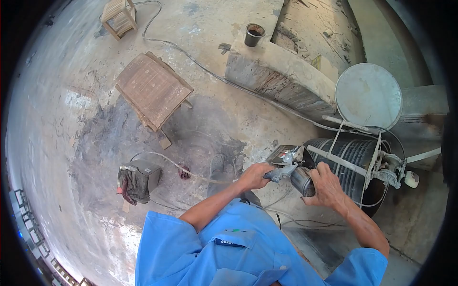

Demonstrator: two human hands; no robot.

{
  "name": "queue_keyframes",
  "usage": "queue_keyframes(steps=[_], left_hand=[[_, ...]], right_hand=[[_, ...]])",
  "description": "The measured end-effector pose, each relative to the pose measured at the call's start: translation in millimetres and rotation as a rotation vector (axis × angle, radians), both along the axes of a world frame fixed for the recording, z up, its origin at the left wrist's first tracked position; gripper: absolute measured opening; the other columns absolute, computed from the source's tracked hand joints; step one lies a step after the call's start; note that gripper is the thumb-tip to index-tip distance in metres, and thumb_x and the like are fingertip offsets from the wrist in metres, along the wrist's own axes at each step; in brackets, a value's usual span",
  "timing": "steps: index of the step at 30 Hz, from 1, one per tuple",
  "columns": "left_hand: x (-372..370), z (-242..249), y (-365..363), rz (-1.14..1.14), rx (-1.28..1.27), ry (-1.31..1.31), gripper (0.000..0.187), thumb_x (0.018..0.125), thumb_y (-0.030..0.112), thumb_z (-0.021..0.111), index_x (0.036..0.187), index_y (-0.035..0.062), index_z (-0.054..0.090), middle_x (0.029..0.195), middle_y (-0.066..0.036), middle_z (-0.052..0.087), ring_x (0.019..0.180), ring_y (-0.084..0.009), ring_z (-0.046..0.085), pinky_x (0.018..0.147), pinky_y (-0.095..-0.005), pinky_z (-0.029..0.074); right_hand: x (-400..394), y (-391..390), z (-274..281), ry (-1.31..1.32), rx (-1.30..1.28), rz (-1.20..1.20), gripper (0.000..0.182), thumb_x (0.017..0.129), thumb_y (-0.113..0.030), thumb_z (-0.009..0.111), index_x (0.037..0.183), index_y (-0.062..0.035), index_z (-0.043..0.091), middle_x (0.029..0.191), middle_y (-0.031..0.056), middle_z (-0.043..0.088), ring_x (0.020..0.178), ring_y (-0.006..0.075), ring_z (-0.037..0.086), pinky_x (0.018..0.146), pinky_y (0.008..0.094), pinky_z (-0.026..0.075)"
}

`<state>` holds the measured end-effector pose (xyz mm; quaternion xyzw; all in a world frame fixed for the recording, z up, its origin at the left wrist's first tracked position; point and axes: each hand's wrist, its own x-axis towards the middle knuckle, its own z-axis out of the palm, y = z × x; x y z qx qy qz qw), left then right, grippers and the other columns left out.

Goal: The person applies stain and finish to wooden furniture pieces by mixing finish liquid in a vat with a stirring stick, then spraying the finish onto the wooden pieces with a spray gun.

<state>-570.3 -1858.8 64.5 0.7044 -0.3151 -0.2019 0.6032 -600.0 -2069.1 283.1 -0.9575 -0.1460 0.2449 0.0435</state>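
My left hand (pixel 256 175) is wrapped round the handle of a spray gun (pixel 285 170), with a pale hose (pixel 205 179) running off to the left from near that hand. My right hand (pixel 326 183) grips the gun's metal cup (pixel 302 181), thumb and fingers on its side. The gun and cup are tilted in front of my waist. Just beyond them is a black ribbed drum (pixel 346 157) in a pale metal frame (pixel 343 161). Behind the cup, a small box-like item (pixel 279 153) is partly hidden.
A round grey disc (pixel 368 95) stands by a concrete ledge (pixel 281 81) bearing a dark pot (pixel 254 34). At left are a low wooden table (pixel 152 90), a wooden stool (pixel 118 18), and a grey container (pixel 148 172) draped with dark cloth (pixel 133 185). A long hose (pixel 191 57) crosses the floor.
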Motion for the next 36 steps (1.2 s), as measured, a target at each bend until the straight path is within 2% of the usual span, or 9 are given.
queue_keyframes(steps=[10, 13, 14, 15, 17, 22, 26, 29, 36], left_hand=[[-11, -11, 1, -0.047, 0.007, 0.033, 0.019, 0.071, 0.007, 0.067, 0.09, 0.0061, 0.065, 0.084, -0.017, 0.063, 0.086, -0.0397, 0.06, 0.073, -0.0462, 0.048], [-19, -29, -8, -0.023, -0.108, 0.005, 0.03, 0.069, 0.007, 0.07, 0.099, 0.0055, 0.067, 0.09, -0.018, 0.064, 0.091, -0.0393, 0.061, 0.081, -0.0441, 0.049], [-20, -35, -7, -0.083, -0.041, -0.004, 0.045, 0.068, 0.005, 0.07, 0.112, 0.0038, 0.065, 0.103, -0.019, 0.065, 0.098, -0.0383, 0.062, 0.085, -0.0421, 0.049], [-24, -44, -7, -0.059, -0.027, 0.001, 0.045, 0.069, 0.005, 0.07, 0.113, 0.0038, 0.064, 0.106, -0.019, 0.065, 0.102, -0.0367, 0.061, 0.087, -0.0423, 0.049], [-23, -34, -4, 0.004, -0.034, -0.053, 0.037, 0.072, 0.006, 0.068, 0.108, 0.0036, 0.064, 0.102, -0.019, 0.065, 0.099, -0.0376, 0.061, 0.085, -0.0424, 0.049], [-21, -23, 6, -0.005, -0.031, 0.041, 0.024, 0.073, 0.004, 0.064, 0.097, 0.0039, 0.064, 0.087, -0.019, 0.062, 0.086, -0.0403, 0.061, 0.071, -0.0463, 0.046], [-19, -27, 5, 0.047, -0.036, -0.017, 0.018, 0.073, 0.006, 0.063, 0.092, 0.0039, 0.063, 0.083, -0.018, 0.061, 0.084, -0.0408, 0.06, 0.069, -0.0465, 0.045], [-13, -22, 5, 0.042, -0.034, -0.009, 0.017, 0.073, 0.006, 0.063, 0.089, 0.0033, 0.062, 0.082, -0.018, 0.06, 0.085, -0.0408, 0.059, 0.07, -0.0466, 0.044], [-13, -36, -1, -0.056, -0.049, -0.025, 0.017, 0.073, 0.007, 0.063, 0.089, 0.0028, 0.06, 0.084, -0.017, 0.061, 0.086, -0.0403, 0.058, 0.07, -0.0456, 0.044]], right_hand=[[-4, -8, -5, 0.026, 0.099, 0.065, 0.071, 0.051, -0.039, 0.086, 0.099, 0.0019, 0.052, 0.095, 0.0175, 0.044, 0.091, 0.0358, 0.049, 0.073, 0.0446, 0.048], [-3, -12, -3, 0.047, 0.093, 0.091, 0.076, 0.05, -0.042, 0.087, 0.104, -0.0012, 0.051, 0.102, 0.018, 0.045, 0.096, 0.037, 0.051, 0.075, 0.0452, 0.051], [-3, -14, -4, 0.02, 0.09, 0.11, 0.078, 0.05, -0.044, 0.087, 0.106, -0.001, 0.052, 0.103, 0.0181, 0.045, 0.098, 0.0374, 0.051, 0.077, 0.0462, 0.051], [-5, -14, -5, -0.02, 0.095, 0.136, 0.081, 0.05, -0.046, 0.087, 0.108, -0.0009, 0.052, 0.105, 0.0182, 0.046, 0.1, 0.0379, 0.05, 0.078, 0.0472, 0.05], [-1, -4, 3, 0.066, 0.004, 0.086, 0.081, 0.051, -0.044, 0.087, 0.11, -0.0014, 0.053, 0.106, 0.0174, 0.046, 0.103, 0.0375, 0.049, 0.081, 0.0485, 0.05], [-5, 13, 0, 0.102, -0.143, 0.108, 0.071, 0.052, -0.038, 0.087, 0.102, -0.0009, 0.054, 0.107, 0.0173, 0.044, 0.107, 0.037, 0.046, 0.074, 0.0454, 0.052], [-8, 7, -11, 0.007, -0.085, 0.145, 0.075, 0.048, -0.038, 0.087, 0.102, 0.0015, 0.052, 0.105, 0.0197, 0.046, 0.103, 0.038, 0.048, 0.078, 0.0469, 0.049], [14, 42, 27, 0.364, -0.221, -0.021, 0.072, 0.065, -0.028, 0.085, 0.119, -0.0015, 0.046, 0.144, 0.0271, 0.035, 0.122, 0.0476, 0.045, 0.096, 0.0513, 0.044], [10, 39, 29, 0.258, -0.12, 0.051, 0.076, 0.061, -0.029, 0.087, 0.118, 0.0007, 0.046, 0.14, 0.0314, 0.037, 0.124, 0.0483, 0.043, 0.098, 0.0523, 0.043]])
